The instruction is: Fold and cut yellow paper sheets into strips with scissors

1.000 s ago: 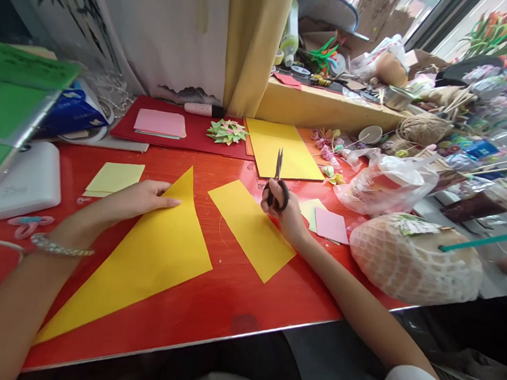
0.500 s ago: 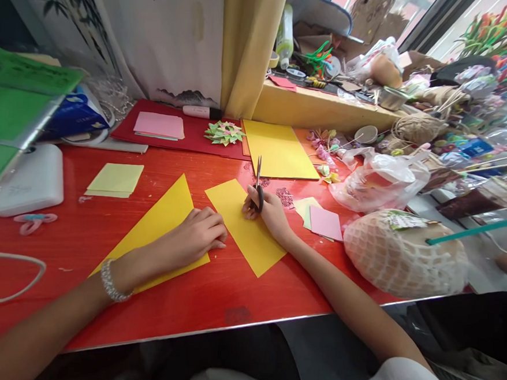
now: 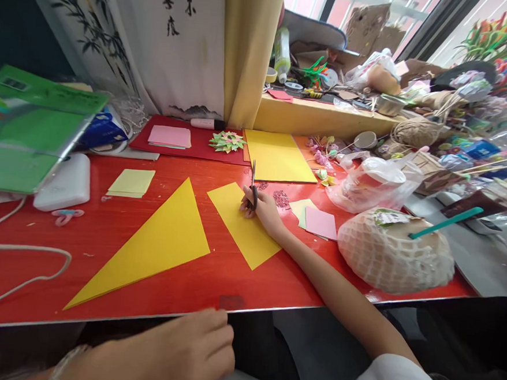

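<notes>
At our red bench (image 3: 164,288), we are gripping scissors (image 3: 254,197) in our right hand (image 3: 265,210) over the yellow rectangle (image 3: 244,229), our left hand (image 3: 192,348) hanging nearer us, its grip impossible to tell.

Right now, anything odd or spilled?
No spill seen. Odd: net-wrapped round thing with teal straw, drink-like beside pink paper, near the front edge of the table. A dark patch near that edge breaks the red; stain or wear, can't tell.
</notes>
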The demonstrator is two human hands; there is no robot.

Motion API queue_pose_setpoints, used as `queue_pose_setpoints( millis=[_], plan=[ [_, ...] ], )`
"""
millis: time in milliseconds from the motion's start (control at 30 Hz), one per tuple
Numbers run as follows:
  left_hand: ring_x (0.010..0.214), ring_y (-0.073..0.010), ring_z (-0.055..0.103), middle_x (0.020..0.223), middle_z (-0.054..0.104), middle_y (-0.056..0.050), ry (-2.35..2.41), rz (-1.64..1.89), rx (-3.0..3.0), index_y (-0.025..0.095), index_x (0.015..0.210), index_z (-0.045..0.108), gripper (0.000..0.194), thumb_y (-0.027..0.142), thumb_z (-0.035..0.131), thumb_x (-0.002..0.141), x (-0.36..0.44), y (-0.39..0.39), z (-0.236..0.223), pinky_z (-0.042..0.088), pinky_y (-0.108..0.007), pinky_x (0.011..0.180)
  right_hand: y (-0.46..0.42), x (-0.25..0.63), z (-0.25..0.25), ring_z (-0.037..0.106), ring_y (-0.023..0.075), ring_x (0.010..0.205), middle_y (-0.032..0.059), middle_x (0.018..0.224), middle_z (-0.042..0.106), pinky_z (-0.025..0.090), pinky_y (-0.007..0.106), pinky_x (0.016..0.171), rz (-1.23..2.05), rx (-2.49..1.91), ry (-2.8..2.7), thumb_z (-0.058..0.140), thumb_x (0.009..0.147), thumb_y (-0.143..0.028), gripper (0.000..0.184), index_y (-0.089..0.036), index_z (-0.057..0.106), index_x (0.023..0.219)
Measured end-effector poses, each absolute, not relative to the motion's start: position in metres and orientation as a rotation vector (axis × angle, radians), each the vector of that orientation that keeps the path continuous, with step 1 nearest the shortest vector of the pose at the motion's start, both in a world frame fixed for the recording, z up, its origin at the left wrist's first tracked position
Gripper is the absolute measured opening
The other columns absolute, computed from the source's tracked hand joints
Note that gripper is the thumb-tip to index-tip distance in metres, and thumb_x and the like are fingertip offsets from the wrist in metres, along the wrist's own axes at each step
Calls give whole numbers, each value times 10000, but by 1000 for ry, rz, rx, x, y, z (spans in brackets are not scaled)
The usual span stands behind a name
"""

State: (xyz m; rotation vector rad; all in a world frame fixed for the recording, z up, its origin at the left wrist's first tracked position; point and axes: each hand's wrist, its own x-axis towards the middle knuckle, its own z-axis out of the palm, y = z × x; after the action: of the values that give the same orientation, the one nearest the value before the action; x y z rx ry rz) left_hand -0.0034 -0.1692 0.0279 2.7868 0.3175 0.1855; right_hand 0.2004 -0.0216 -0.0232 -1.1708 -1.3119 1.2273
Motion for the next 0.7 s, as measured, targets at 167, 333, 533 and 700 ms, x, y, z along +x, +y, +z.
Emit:
queue_pose_setpoints(
  millis=[167, 333, 533, 700],
  plan=[
    [677, -111, 542, 807, 607, 20, 455, 25, 2306, 238, 857, 507, 152, 98, 452, 835, -18, -202, 42, 451, -181, 598, -20, 208, -14, 374, 49, 358, -3, 533, 559, 245, 216, 365, 1284, -1063, -1282, 529, 767, -657, 501, -165, 568, 677],
    [1175, -204, 532, 1258, 563, -112, 1054, 413, 2455, 178, 1223, 463, 310, 249, 360, 939, 3, -175, 29, 475, -328, 959, -15, 224, 6, 291, 50, 393, -22, 477, 496, 198, 243, 402, 1108, -1071, -1249, 553, 748, -645, 498, -168, 549, 603],
    [1304, -361, 384, 1347, 460, -284, 1201, 494, 2857, -15, 1252, 488, 579, 449, 399, 917, 76, -156, -17, 389, -502, 1048, -13, 237, 14, 267, 57, 404, -32, 486, 475, 191, 258, 420, 998, -1085, -1170, 539, 749, -640, 483, -186, 519, 586],
    [1225, -274, 507, 1275, 576, -177, 704, 535, 3048, 59, 1210, 543, 417, 340, 486, 906, 70, -185, -16, 456, -385, 1020, -9, 237, 8, 285, 58, 406, -29, 481, 490, 203, 256, 428, 1017, -1122, -1198, 556, 729, -642, 482, -178, 534, 599]
  ],
)
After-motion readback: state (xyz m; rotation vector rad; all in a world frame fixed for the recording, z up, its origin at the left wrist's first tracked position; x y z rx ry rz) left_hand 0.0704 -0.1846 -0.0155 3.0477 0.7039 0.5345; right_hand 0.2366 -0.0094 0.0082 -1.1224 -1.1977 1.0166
